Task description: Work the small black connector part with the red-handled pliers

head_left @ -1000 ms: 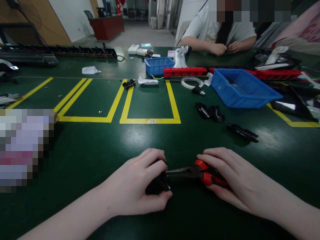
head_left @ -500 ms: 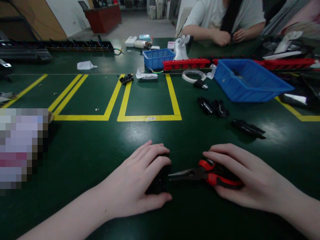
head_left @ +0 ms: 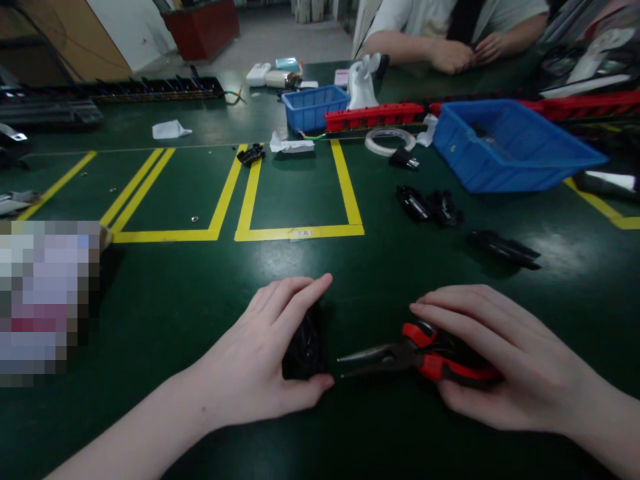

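Note:
My right hand (head_left: 505, 353) is wrapped round the red-and-black handles of the long-nose pliers (head_left: 400, 357). Their jaws are parted and point left. Facing those tips is a black plastic part (head_left: 305, 347), partly hidden under my left hand (head_left: 270, 353), whose fingers and thumb curve around it on the green tabletop. The index finger of that hand sticks out past the part's far end. A small gap separates the jaw tips from the part. Further off on the right lie several similar glossy black parts (head_left: 505, 250).
A large blue bin (head_left: 515, 173) stands at right, a smaller blue bin (head_left: 315, 110) farther back. Red strips (head_left: 375, 117), a tape roll (head_left: 390, 142) and a black plug (head_left: 404, 159) lie nearby. Yellow tape (head_left: 300, 233) marks the table (head_left: 210, 300). Across it sits a person (head_left: 450, 57).
The pliers' jaws have opened, and my right hand has shifted slightly right. My left index finger has lifted and straightened, baring more of the black part.

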Tool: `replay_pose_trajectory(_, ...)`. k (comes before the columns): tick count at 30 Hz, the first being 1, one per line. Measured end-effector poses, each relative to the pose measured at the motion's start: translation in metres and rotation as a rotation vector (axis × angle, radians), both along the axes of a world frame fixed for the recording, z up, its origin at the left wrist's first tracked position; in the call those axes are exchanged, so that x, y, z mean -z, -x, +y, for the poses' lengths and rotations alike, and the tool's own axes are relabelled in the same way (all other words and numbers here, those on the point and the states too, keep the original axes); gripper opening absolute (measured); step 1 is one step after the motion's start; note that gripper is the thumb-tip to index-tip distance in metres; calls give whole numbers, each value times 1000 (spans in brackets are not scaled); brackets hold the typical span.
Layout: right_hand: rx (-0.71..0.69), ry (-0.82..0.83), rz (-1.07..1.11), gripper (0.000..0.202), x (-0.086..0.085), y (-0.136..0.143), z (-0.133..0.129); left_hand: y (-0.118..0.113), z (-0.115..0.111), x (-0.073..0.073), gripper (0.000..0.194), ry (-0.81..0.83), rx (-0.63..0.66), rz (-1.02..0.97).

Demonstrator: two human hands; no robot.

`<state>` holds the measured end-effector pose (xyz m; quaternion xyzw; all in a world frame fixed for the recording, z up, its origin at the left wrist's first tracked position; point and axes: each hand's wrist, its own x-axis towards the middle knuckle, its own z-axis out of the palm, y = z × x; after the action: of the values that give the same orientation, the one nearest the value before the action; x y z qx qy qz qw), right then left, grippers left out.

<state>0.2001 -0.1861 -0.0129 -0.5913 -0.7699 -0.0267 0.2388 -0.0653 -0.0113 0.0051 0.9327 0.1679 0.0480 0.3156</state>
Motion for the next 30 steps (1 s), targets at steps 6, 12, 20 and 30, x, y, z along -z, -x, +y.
replay_pose_trajectory(6,-44,10,11,59,0,2,2,-3,1,2,67,51,-27,-66)
replay_pose_trajectory(12,-47,47,34,65,1,0,2,-3,-4,4,54,-52,-1,-174)
replay_pose_trajectory(20,-74,4,37,61,-3,6,-1,-3,-5,3,54,-30,35,-174)
replay_pose_trajectory(30,-46,-31,39,63,-2,6,-4,-4,-5,4,55,-81,106,-167)
